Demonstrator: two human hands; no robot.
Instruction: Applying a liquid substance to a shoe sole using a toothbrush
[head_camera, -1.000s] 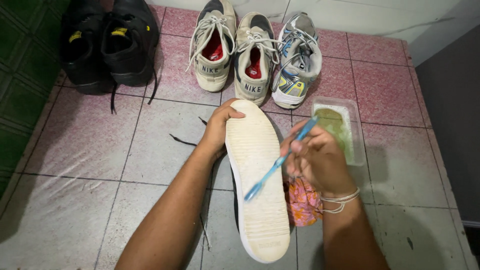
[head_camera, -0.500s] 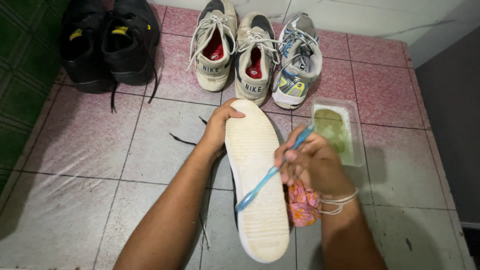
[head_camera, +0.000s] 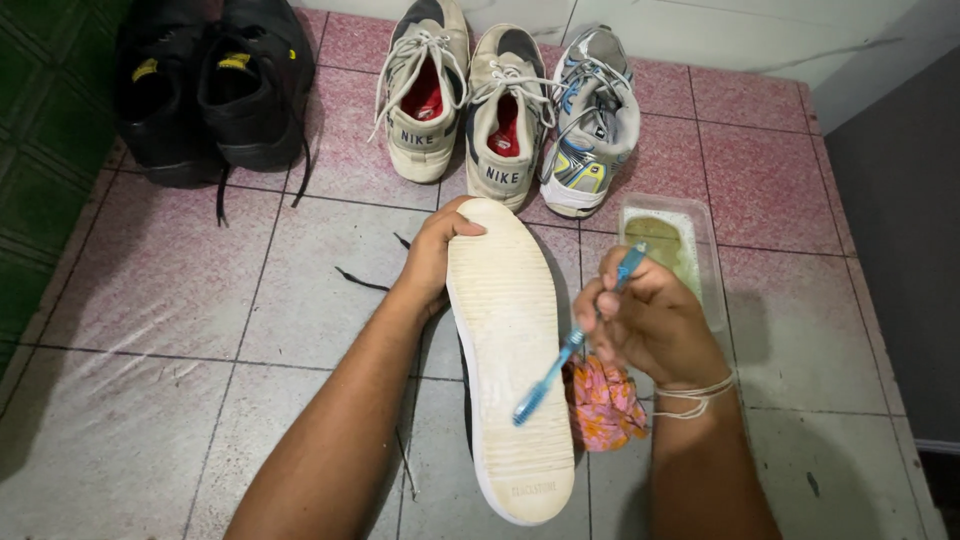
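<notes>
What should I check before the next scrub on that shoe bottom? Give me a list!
1. Left hand grips the shoe's toe end: ok.
2. Sole faces up, in full view: ok.
3. Right hand holds the blue toothbrush firmly: ok.
4. Bristles rest on the sole: ok.
5. Tub of greenish water sits beside the right hand: ok.
6. Bristles soapy enough: cannot tell.
</notes>
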